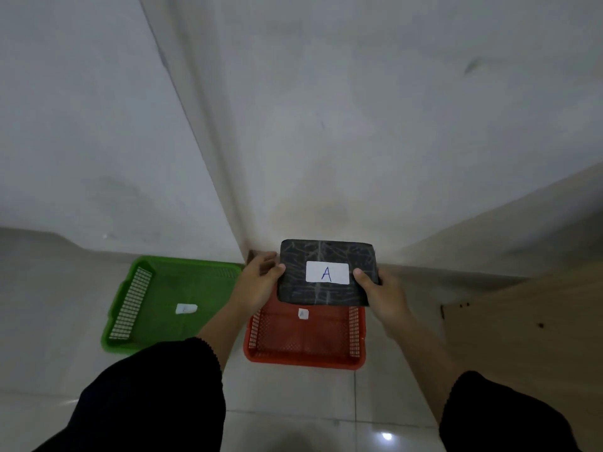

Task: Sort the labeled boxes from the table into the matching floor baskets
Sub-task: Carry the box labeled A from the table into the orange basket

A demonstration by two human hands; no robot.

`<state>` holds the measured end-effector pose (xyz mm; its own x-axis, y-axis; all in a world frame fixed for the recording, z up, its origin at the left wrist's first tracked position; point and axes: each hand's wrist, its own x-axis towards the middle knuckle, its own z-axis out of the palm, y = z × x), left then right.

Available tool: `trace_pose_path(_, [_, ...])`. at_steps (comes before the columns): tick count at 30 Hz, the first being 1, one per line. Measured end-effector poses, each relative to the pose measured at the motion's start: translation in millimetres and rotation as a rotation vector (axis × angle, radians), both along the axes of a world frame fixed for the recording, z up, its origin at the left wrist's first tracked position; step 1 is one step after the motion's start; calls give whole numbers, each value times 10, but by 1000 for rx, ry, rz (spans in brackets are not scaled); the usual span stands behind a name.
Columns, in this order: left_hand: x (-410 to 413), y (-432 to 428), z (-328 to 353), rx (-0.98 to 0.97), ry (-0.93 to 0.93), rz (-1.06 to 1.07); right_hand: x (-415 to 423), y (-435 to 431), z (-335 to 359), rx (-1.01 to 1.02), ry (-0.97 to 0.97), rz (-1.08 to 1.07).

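A flat black box (326, 256) with a white label marked "A" hangs in the air over the far end of the red floor basket (303, 357). My left hand (259, 282) grips the box's left edge and my right hand (380, 295) grips its right edge. The red basket carries a small white tag marked "A" inside. To its left lies a green floor basket (130, 308) with a white tag on its bottom; that tag's letter is too blurred to read. Both baskets hold only their tags.
Both baskets sit on a glossy tiled floor in the corner of two white walls. A wooden table top (522, 321) juts in from the right, close to the red basket. Black sleeves cover my forearms at the bottom.
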<state>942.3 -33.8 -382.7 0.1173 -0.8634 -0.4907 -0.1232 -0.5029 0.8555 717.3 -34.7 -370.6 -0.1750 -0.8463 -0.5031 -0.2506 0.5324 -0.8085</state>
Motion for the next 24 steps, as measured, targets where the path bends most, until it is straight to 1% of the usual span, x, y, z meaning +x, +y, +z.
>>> trace_pose_path(4, [105, 73, -1100, -31, -127, -57, 45, -13, -1073, 10, 41, -12])
trace_pose_path(6, [152, 82, -1591, -49, -257, -72, 61, -20, -1568, 12, 66, -1])
trace_pose_path(8, [202, 73, -1990, -91, -383, -91, 70, -44, -2010, 10, 71, -7])
trace_pose_path(12, [307, -15, -2638, -198, -507, -171, 108, -162, -2744, -16, 55, -61])
trace_pose_path(15, [376, -91, -3009, -249, -525, -187, 159, -257, -3154, -36, 41, -58])
trace_pose_path(18, [438, -127, -3262, -260, -509, -178, 224, -309, -3437, -29, 44, -60])
trace_pose_path(24, [475, -125, -3467, -331, -461, -171, 353, -337, -3681, -36, 68, -94])
